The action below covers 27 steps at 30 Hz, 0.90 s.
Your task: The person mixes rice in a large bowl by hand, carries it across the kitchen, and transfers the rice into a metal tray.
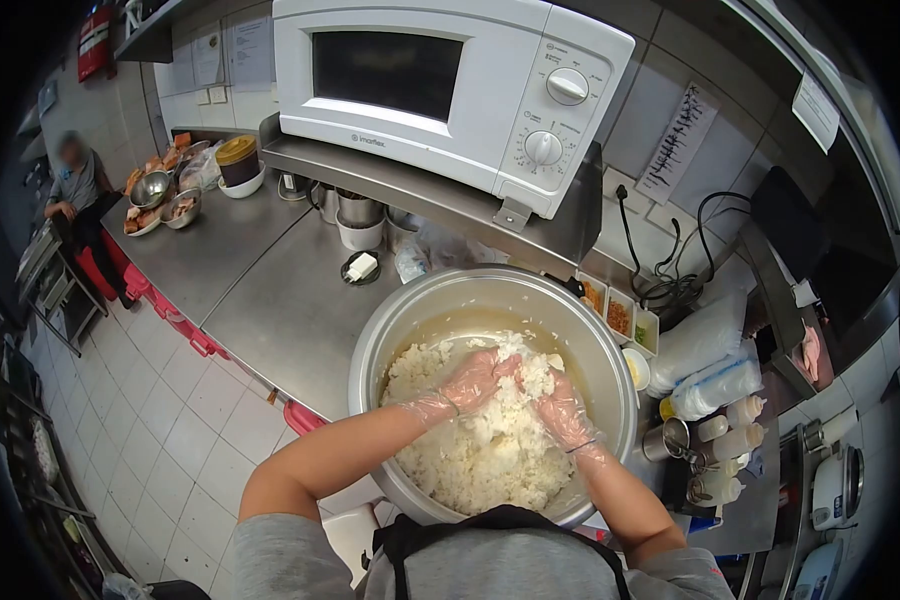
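The bowl (610, 350) is sitting at centre frame on the steel bench (270, 300), its near side overhanging the bench edge toward the person. Open bench is lying to the upper left of the bowl; to the right, bottles (720, 440) and containers are crowding close against its rim. A microwave (440, 90) is standing on a shelf above, its shelf edge just behind the bowl. Rice (480, 450) is filling the lower part of the bowl. Both hands, in clear gloves, are working in the rice at its upper middle. The left hand (470, 385) is curling around a clump of rice, fingers partly closed. The right hand (565, 410) is pressing into the rice beside it, fingers bent and gripping rice. The hands are nearly touching.
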Available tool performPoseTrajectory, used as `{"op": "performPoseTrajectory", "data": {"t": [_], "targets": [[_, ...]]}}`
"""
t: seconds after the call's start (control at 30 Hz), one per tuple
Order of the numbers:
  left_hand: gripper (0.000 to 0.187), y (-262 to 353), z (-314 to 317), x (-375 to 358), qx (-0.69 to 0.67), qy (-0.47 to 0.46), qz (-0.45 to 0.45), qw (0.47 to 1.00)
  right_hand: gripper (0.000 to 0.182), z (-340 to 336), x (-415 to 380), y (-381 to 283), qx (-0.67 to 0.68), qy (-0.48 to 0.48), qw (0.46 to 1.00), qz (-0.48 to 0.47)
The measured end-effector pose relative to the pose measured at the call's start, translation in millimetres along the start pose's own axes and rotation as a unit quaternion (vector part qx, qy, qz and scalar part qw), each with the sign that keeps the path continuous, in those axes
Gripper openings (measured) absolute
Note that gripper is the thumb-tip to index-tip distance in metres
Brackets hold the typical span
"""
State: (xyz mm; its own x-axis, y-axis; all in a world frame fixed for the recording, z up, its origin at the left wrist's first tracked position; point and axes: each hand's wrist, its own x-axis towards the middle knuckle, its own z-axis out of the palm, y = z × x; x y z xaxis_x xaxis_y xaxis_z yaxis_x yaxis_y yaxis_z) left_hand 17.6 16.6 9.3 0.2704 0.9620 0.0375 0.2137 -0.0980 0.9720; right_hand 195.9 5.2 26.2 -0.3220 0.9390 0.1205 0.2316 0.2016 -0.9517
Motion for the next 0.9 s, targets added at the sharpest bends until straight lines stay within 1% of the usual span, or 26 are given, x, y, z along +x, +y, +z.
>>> {"op": "performPoseTrajectory", "data": {"t": [0.07, 0.1, 0.17, 0.2, 0.23, 0.27, 0.3, 0.37, 0.4, 0.5, 0.53, 0.6, 0.63, 0.67, 0.7, 0.77, 0.87, 0.9], "targets": [[0.031, 2, -1, -2, -0.007, -0.001, 0.09, 0.996, 0.035, -1, -3, -3, -0.025, 0.019, 0.999, 0.009], [0.031, 9, -2, -3, -0.012, 0.003, 0.073, 0.997, 0.036, -1, -5, -5, -0.037, 0.029, 0.999, 0.013], [0.032, 26, -7, -6, -0.022, 0.012, 0.039, 0.999, 0.045, -5, -12, 3, -0.009, 0.041, 0.999, 0.014], [0.032, 37, -12, -10, -0.017, 0.028, 0.042, 0.999, 0.049, -8, -14, 6, 0.007, 0.047, 0.999, 0.015], [0.032, 49, -19, -15, -0.012, 0.044, 0.044, 0.998, 0.054, -17, -7, 0, -0.075, -0.037, 0.996, -0.032], [0.032, 54, -26, -18, -0.008, 0.06, 0.046, 0.997, 0.06, -31, 5, -12, -0.156, -0.119, 0.977, -0.079], [0.032, 53, -30, -16, -0.012, 0.068, 0.054, 0.996, 0.065, -39, 14, -24, -0.236, -0.2, 0.943, -0.123], [0.033, 42, -38, -11, -0.022, 0.086, 0.069, 0.994, 0.073, -42, 18, -46, -0.356, -0.233, 0.901, -0.081], [0.034, 30, -40, -7, -0.031, 0.064, 0.062, 0.995, 0.078, -42, 19, -51, -0.413, -0.248, 0.874, -0.059], [0.049, -12, -44, 14, 0.071, 0.06, 0.113, 0.989, 0.086, -30, 36, 1, -0.518, -0.293, 0.79, -0.148], [0.055, -2, -50, 7, 0.106, 0.047, 0.097, 0.989, 0.093, -8, 35, -33, -0.587, -0.335, 0.736, -0.046], [0.065, 22, -62, -14, 0.175, 0.023, 0.061, 0.982, 0.096, 12, 46, -26, -0.675, -0.324, 0.658, -0.079], [0.068, 33, -66, -19, 0.22, 0.001, 0.019, 0.975, 0.097, 19, 53, -18, -0.715, -0.318, 0.615, -0.095], [0.071, 43, -70, -22, 0.264, -0.023, -0.025, 0.964, 0.103, 27, 65, -9, -0.708, -0.344, 0.615, -0.051], [0.075, 47, -74, -23, 0.308, -0.048, -0.069, 0.948, 0.101, 35, 79, -2, -0.693, -0.389, 0.607, -0.022], [0.073, 42, -78, -22, 0.286, 0.043, -0.056, 0.956, 0.097, 49, 107, 15, -0.656, -0.475, 0.585, 0.033], [0.068, 28, -88, -18, 0.246, 0.154, -0.018, 0.957, 0.083, 60, 127, 56, -0.605, -0.417, 0.678, -0.022], [0.065, 20, -90, -14, 0.229, 0.188, -0.001, 0.955, 0.081, 66, 131, 56, -0.616, -0.426, 0.658, -0.076]]}}
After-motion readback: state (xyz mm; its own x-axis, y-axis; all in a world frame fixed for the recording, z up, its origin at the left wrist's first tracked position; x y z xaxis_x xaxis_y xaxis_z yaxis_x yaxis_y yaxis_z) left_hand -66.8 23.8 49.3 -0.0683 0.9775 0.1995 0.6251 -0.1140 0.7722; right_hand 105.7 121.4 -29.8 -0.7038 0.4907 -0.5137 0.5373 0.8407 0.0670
